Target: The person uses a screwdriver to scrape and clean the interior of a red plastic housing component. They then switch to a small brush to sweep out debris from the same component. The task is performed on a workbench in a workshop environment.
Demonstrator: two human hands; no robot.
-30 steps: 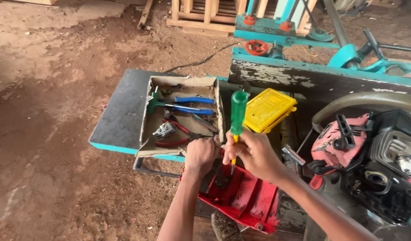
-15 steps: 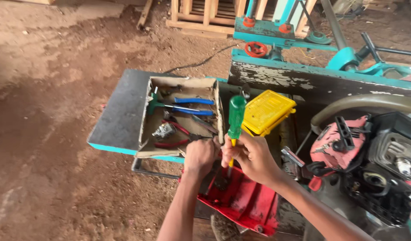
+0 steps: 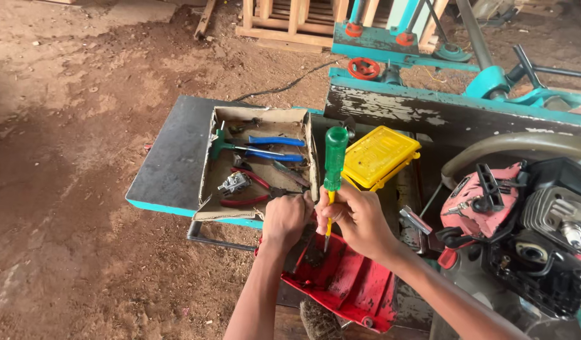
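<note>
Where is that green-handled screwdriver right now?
The green-handled screwdriver stands upright in the right hand, tip down on the red cover, between the cardboard tool box and yellow case.

Sawdust-strewn dirt floor [image 3: 82, 126]; daylight

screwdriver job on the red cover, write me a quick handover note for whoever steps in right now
Right hand: shut on the green-handled screwdriver, held upright, tip down on the red cover.
Left hand: pressing on the red cover's upper edge beside the tip.
Cardboard tool box with pliers sits just above the hands, yellow case beside it.
Done: screwdriver tip set on the cover.
Left: cover is not yet off.
</note>
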